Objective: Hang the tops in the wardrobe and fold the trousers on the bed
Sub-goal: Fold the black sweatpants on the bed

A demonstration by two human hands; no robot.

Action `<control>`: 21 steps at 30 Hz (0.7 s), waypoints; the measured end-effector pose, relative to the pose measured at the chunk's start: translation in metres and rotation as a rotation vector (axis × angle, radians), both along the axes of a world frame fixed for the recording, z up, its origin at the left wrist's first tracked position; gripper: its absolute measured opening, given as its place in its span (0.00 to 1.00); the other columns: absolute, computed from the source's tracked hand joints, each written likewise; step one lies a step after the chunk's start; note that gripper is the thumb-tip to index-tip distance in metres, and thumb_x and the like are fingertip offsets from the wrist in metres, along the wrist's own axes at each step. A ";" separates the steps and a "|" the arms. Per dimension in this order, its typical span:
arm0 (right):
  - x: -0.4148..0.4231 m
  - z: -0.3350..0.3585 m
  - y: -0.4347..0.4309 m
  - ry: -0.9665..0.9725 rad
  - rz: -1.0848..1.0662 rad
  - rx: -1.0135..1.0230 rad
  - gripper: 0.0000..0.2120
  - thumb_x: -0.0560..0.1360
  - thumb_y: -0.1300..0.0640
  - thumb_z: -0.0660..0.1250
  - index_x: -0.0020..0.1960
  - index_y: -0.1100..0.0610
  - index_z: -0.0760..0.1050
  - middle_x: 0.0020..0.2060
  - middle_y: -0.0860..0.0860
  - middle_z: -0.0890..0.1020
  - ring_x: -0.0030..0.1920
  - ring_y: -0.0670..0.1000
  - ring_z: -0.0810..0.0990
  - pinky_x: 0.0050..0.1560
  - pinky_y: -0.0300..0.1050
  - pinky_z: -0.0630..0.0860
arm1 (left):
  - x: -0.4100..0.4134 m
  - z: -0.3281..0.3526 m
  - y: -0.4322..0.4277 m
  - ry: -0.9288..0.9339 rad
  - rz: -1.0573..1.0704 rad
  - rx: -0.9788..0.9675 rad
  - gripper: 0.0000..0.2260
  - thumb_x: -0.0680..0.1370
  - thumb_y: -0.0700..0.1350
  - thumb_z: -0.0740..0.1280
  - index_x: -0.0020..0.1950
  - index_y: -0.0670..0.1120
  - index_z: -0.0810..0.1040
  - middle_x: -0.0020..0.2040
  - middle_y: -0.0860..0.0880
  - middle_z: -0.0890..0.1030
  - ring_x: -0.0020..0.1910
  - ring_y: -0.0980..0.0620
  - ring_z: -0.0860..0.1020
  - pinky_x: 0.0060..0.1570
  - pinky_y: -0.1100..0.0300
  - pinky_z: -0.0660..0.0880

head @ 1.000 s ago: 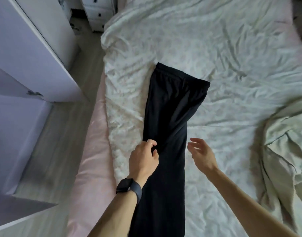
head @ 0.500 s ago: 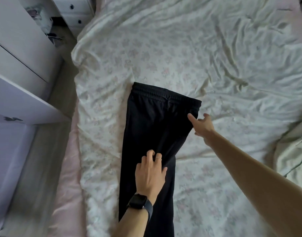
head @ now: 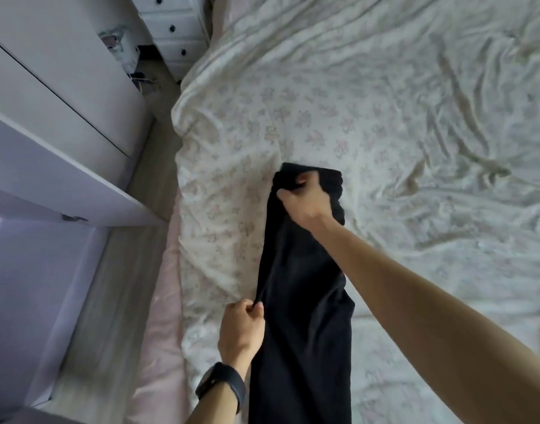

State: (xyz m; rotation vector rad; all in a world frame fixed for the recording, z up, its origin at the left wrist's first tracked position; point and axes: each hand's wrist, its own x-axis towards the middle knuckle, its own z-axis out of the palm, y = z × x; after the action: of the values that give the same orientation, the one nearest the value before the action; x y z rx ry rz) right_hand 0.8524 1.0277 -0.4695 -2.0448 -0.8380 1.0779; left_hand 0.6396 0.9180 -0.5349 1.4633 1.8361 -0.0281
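The black trousers (head: pixel 305 301) lay lengthwise on the bed (head: pixel 384 117), close to its left side. The waistband end was farthest from the person, and the legs ran back towards them. The right hand (head: pixel 305 200) was on that far end, fingers curled tight round a bunch of the waistband, so the cloth there was gathered up rather than flat. The left hand (head: pixel 241 328), with a dark watch (head: pixel 221 385) on its wrist, pinched the left edge of the trousers partway down, thumb and fingers closed on a thin ridge of fabric.

By my reading this was the fold getting under way, with the top end due to come back over the legs. The side pinch looked like the natural hinge. It should stay low against the sheet while the waistband came over in one sweep, edges matched, and the crease got pressed before either hand let go. That bunched grip risked wrinkles, so spreading the waistband first would pay.

Left of the bed, across a strip of floor, stood the white wardrobe (head: pixel 63 87), with a chest of drawers (head: pixel 174 26) beyond it.

The hems ran out of the bottom of the frame. The right forearm covered part of the trousers' right edge, so I could not tell whether the legs lay squarely stacked. The clutter between wardrobe and drawers was too blurred to name.
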 end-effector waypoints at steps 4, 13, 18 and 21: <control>-0.017 -0.026 -0.013 0.064 0.189 -0.112 0.23 0.79 0.49 0.66 0.73 0.52 0.69 0.64 0.50 0.79 0.62 0.53 0.80 0.61 0.48 0.78 | -0.012 -0.013 0.029 -0.042 -0.064 -0.131 0.06 0.81 0.50 0.64 0.52 0.49 0.77 0.49 0.53 0.82 0.49 0.53 0.79 0.51 0.57 0.76; 0.043 -0.058 -0.102 -0.008 -0.347 -0.045 0.12 0.78 0.50 0.68 0.59 0.52 0.75 0.53 0.44 0.81 0.54 0.50 0.81 0.53 0.45 0.73 | 0.057 0.022 0.134 -0.313 -0.050 0.027 0.32 0.77 0.58 0.71 0.76 0.49 0.63 0.72 0.49 0.70 0.68 0.48 0.73 0.65 0.55 0.72; 0.080 -0.060 -0.044 0.283 -0.169 -0.047 0.30 0.77 0.39 0.69 0.72 0.51 0.67 0.62 0.45 0.78 0.59 0.48 0.79 0.56 0.43 0.72 | 0.100 0.017 0.186 -0.528 0.009 -0.156 0.27 0.75 0.54 0.75 0.70 0.47 0.74 0.63 0.52 0.81 0.62 0.50 0.79 0.51 0.64 0.74; 0.096 -0.063 -0.004 0.252 -0.077 -0.064 0.31 0.73 0.35 0.71 0.68 0.53 0.73 0.57 0.47 0.82 0.54 0.50 0.83 0.59 0.47 0.79 | 0.109 0.015 0.201 -0.581 0.037 -0.245 0.23 0.70 0.60 0.77 0.60 0.50 0.81 0.54 0.52 0.85 0.52 0.53 0.84 0.45 0.62 0.76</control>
State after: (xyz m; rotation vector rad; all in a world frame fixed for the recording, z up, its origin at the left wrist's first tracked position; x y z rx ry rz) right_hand 0.9479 1.0234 -0.5326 -1.9240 -0.5998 1.3007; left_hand 0.7484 1.1190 -0.5194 1.1157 1.3312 0.1684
